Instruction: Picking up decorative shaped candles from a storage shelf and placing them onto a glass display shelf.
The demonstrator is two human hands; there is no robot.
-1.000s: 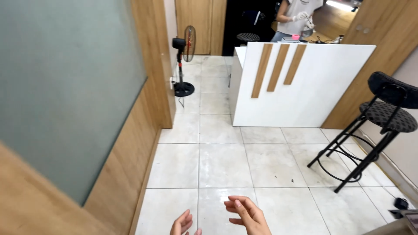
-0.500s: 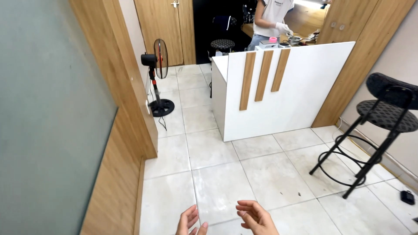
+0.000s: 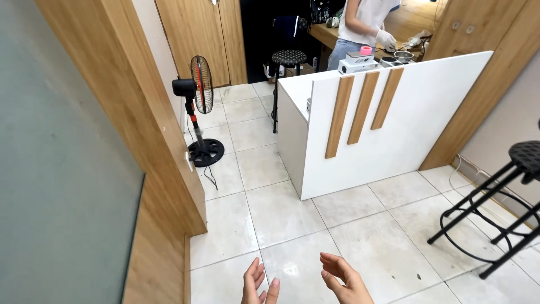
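Note:
My left hand (image 3: 257, 284) and my right hand (image 3: 344, 278) hang at the bottom of the view above the pale tiled floor (image 3: 292, 214). Both are empty with fingers loosely spread, palms turned toward each other. Neither touches anything. The nearest thing is the wooden partition with a frosted glass panel (image 3: 84, 169) on my left.
A white counter with wooden slats (image 3: 371, 124) stands ahead on the right; a person in gloves (image 3: 365, 28) works behind it. A black standing fan (image 3: 198, 107) is by the wooden wall. A black bar stool (image 3: 506, 197) is at right, another stool (image 3: 288, 59) farther back.
The view has swung right and forward: the fan and counter are closer and more central. My hands stay low in the frame, still empty.

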